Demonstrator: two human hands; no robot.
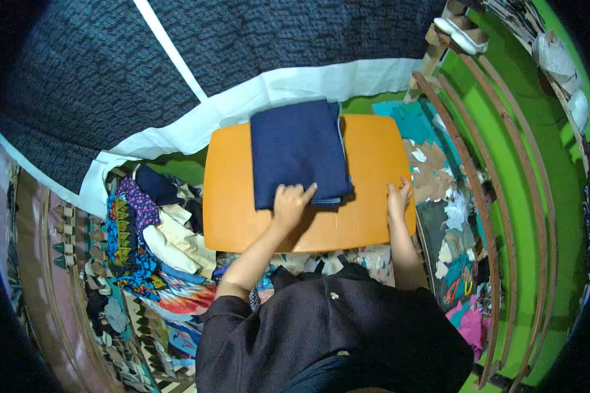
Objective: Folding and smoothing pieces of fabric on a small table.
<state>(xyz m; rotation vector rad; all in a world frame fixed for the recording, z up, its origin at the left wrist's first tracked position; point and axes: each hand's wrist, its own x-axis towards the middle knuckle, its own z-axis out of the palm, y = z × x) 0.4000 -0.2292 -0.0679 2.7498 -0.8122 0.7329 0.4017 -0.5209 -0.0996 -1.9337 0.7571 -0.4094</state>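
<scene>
Dark shirt (pixel 334 321) foremost; left hand (pixel 291 204) curls on navy cloth (pixel 296 149), grip unclear; right hand (pixel 398 200) loosely open. Likely soft: lift by folds.

Navy cloth (pixel 298 150): folded, on the orange table (pixel 373 154)
Left hand (pixel 292 204): on the cloth's near edge
Right hand (pixel 398 200): near the table's right edge
Wooden rails (pixel 468 169): right side

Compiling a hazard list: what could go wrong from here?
The folded navy cloth seems to reach past the far edge of the orange table; a push from the left hand might slide it off. Its layers sit unevenly at the near right corner, so the fold could loosen.
</scene>
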